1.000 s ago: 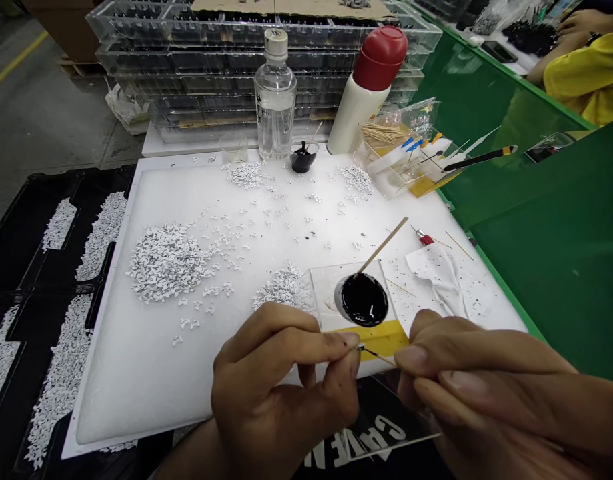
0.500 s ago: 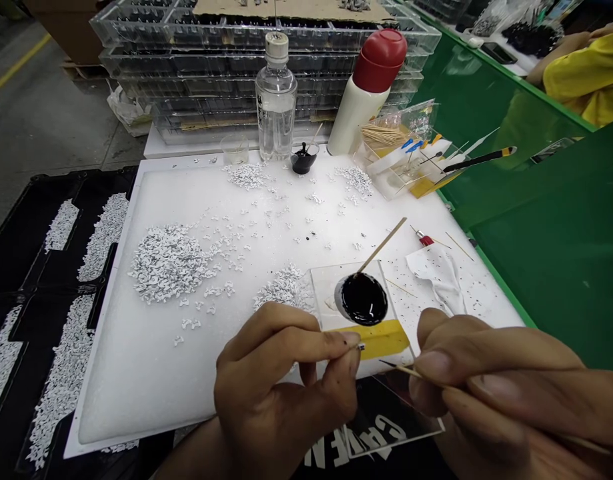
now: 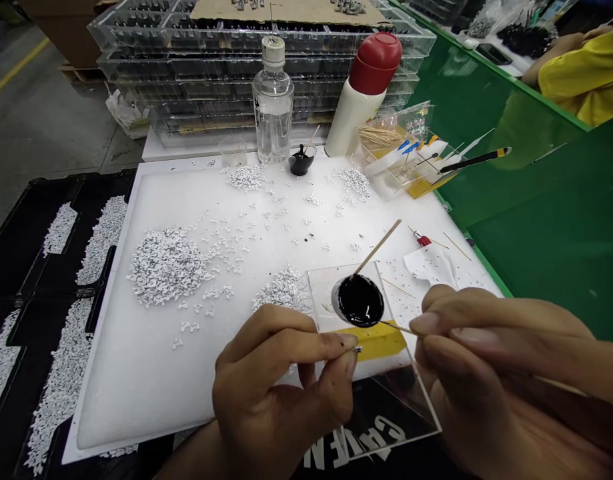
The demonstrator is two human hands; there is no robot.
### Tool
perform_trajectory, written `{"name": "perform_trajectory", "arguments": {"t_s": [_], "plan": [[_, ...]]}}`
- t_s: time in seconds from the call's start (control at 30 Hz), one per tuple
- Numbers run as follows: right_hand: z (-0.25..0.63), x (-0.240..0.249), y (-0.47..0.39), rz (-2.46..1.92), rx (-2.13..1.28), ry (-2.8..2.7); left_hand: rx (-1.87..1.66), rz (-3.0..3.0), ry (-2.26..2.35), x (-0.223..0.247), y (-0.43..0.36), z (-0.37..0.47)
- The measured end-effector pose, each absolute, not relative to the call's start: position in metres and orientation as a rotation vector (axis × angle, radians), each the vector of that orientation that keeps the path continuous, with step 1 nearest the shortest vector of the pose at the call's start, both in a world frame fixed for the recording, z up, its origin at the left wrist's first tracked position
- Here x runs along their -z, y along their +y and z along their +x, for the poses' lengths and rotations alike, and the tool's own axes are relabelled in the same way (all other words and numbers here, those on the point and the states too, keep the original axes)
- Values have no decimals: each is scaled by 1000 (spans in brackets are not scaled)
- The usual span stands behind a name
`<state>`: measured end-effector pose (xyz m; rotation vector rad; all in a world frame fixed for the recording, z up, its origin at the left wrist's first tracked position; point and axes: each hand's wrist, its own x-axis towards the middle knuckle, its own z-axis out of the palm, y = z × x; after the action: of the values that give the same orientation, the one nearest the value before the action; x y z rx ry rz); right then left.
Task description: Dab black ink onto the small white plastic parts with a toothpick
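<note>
Between the thumb and index finger of my left hand (image 3: 286, 380) is a tiny white piece (image 3: 357, 349) with dark marks. My right hand (image 3: 506, 360) pinches a thin wooden stick (image 3: 399, 327), whose tip is at the lower right rim of a round pool of black paint (image 3: 361, 301). That paint lies on a clear plate (image 3: 319, 287) with a yellow strip (image 3: 386, 341), and another wooden stick (image 3: 379, 247) leans in it. Small white pieces (image 3: 166, 265) are heaped on the white board (image 3: 151, 373) to the left.
Behind the board stand a clear bottle (image 3: 273, 107), a small black paint cup (image 3: 301, 160), a red-capped flask (image 3: 361, 93) and stacked trays (image 3: 186, 70). A tool holder (image 3: 391, 177) is at the back right, beside a green partition (image 3: 551, 200). A person's yellow sleeve (image 3: 586, 80) shows beyond.
My right hand has moved slightly up, bringing the stick's tip from near the small piece to the paint's edge. My left hand keeps its pinch almost in place.
</note>
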<state>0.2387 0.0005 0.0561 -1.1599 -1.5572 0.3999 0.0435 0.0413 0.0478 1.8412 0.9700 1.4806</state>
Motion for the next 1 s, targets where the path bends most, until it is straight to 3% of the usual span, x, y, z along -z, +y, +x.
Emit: {"name": "perform_trajectory", "arguments": {"t_s": [0.5,0.83,1.0], "plan": [[231,-71,4,-1326,-188,-1637,-1474,1855,985,-49,42,44],[243,-69,1,-1037,-313,-1647,-1471,1852,981,-49,41,44],[235,-78,9,-957,-543,-1624,-1463,1856,978,-49,42,44]]}}
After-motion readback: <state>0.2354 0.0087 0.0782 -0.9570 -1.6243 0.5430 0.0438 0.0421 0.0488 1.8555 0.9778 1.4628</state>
